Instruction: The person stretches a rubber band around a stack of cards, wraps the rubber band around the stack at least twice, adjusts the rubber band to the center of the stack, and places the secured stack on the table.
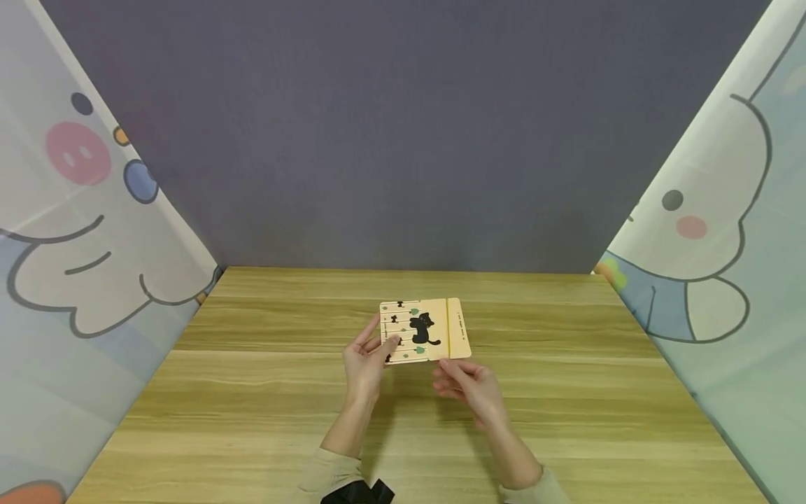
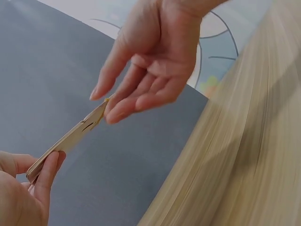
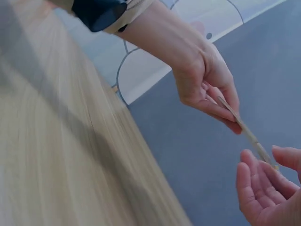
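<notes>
A cream notebook [image 1: 403, 329] with a black cat and small green plant prints is held above the table. A yellow elastic band [image 1: 448, 329] runs across its cover near the right end. My left hand [image 1: 365, 364] pinches the notebook's left end, thumb on the cover and fingers beneath. In the left wrist view the notebook [image 2: 70, 136] appears edge-on and tilted, with thin layers. At the lower right edge, by the band, is my right hand [image 1: 469, 385]. Its thumb stands apart from the loosely bent fingers, whose tips [image 2: 115, 115] are at the band's end.
A wood-grain table [image 1: 252, 406] lies beneath both hands. Behind it rises a dark grey panel [image 1: 403, 140]. Cartoon-printed curtains hang at the left [image 1: 63, 280] and right [image 1: 724, 210] sides.
</notes>
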A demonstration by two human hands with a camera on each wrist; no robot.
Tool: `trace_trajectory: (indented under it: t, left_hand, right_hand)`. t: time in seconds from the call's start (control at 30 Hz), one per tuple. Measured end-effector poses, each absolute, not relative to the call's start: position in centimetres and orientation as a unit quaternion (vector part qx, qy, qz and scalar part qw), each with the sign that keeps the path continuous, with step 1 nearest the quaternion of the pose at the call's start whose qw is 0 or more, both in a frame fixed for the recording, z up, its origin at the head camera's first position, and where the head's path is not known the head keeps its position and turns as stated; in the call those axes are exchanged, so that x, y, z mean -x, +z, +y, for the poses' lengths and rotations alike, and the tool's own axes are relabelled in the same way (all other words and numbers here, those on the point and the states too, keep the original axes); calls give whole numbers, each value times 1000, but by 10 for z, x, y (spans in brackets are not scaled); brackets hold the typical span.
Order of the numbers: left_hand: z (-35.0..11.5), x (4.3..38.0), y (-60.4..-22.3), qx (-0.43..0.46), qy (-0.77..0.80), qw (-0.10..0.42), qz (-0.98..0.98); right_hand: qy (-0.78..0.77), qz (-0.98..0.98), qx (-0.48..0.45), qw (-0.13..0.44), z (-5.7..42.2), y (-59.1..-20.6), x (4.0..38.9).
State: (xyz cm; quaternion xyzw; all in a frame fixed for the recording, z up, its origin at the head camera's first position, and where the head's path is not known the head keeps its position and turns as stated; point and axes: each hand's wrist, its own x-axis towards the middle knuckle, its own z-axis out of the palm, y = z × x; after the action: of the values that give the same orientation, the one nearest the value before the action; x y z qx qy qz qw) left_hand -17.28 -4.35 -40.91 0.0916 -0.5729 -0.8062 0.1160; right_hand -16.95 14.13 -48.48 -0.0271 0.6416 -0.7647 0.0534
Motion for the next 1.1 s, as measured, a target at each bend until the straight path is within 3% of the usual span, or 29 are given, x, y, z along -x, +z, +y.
trace_trajectory:
  t: [0.07, 0.2, 0.3, 0.47, 0.67, 0.83, 0.93, 1.07, 1.1]
  left_hand:
    - [-45, 173, -409, -89, -807, 111, -572]
    - [-47, 174, -410, -85, -806, 102, -576]
    - [-48, 173, -410, -85, -803, 98, -581]
    - [-49, 173, -411, -80, -798, 92, -590]
    - [-50, 172, -414, -75, -796, 83, -594]
    - [-51, 171, -415, -78, -794, 74, -599]
    - [-51, 169, -417, -76, -794, 70, -600]
    - [-51, 168, -419, -71, -794, 68, -600]
    - [-51, 168, -419, -71, -795, 68, -599]
  right_hand:
    - [-745, 663, 56, 46, 151, -507, 178]
    - [-705, 698, 124, 5, 162, -497, 175]
    - [-676, 715, 171, -41, 162, -459, 161]
    - [-618, 772, 130, -79, 155, -397, 144]
    - [-571, 806, 124, -95, 160, -374, 152]
    - [-539, 809, 170, -165, 166, -382, 176]
    - [-537, 792, 208, -203, 182, -424, 211]
    - [-532, 795, 204, -207, 184, -429, 224]
    - [-525, 803, 191, -205, 179, -414, 217]
